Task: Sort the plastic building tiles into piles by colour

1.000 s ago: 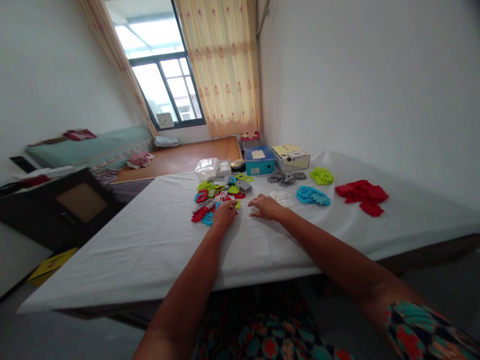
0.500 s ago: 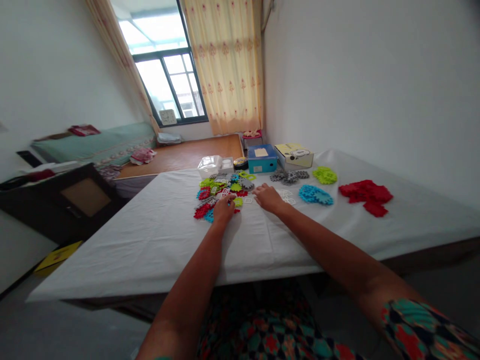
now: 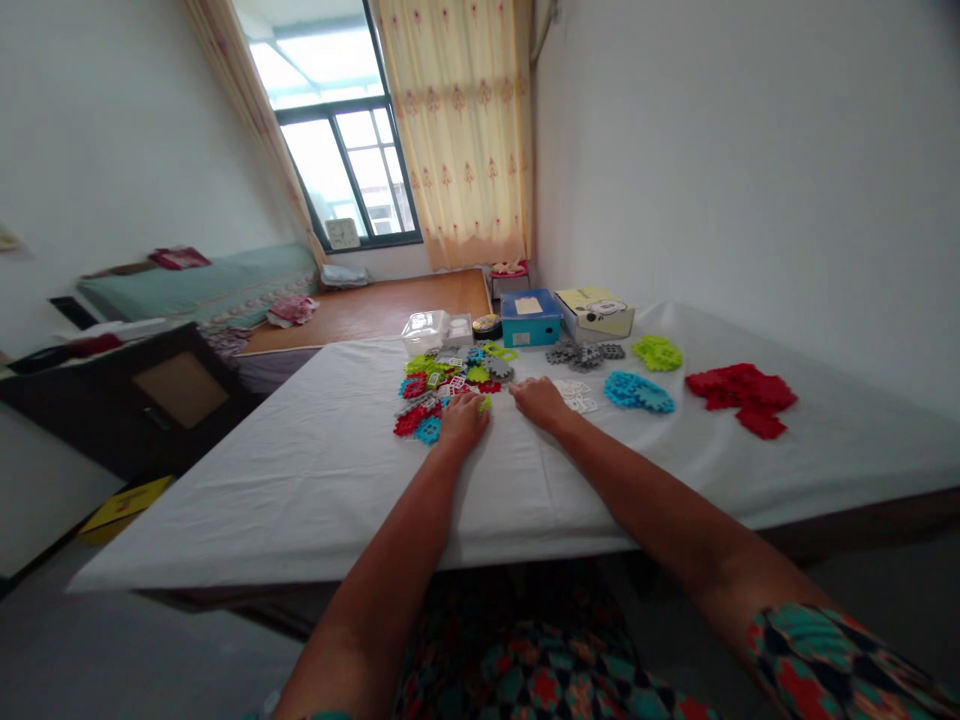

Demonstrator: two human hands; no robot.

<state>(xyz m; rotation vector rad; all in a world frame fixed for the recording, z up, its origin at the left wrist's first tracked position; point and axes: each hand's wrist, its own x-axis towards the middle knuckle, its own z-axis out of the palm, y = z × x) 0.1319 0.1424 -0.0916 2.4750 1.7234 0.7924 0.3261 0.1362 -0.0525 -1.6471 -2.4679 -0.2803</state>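
Note:
My left hand (image 3: pixel 463 422) lies at the near right edge of a mixed pile of gear-shaped plastic pieces (image 3: pixel 427 382), its fingers apart over them. A lime green piece (image 3: pixel 486 403) shows beside its fingertips. Just to the right, my right hand (image 3: pixel 538 402) is low over the cloth with fingers bent together. Whatever is between its fingertips is too small to make out. White lattice pieces (image 3: pixel 577 396) lie right beside that hand. Farther right are separate heaps of blue gear pieces (image 3: pixel 637 391), grey gears (image 3: pixel 585 354), lime green pieces (image 3: pixel 657 352) and red pieces (image 3: pixel 739 390).
A white cloth covers the table (image 3: pixel 300 490). Along its far side stand a clear plastic box (image 3: pixel 425 332), a round dark tin (image 3: pixel 487 326), a blue box (image 3: pixel 531 318) and a cream box (image 3: pixel 596 314). A wall rises on the right.
My left hand has shifted slightly right and lies flatter over the pile's edge. The small white piece that lay between the hands no longer shows there. The right hand has barely moved.

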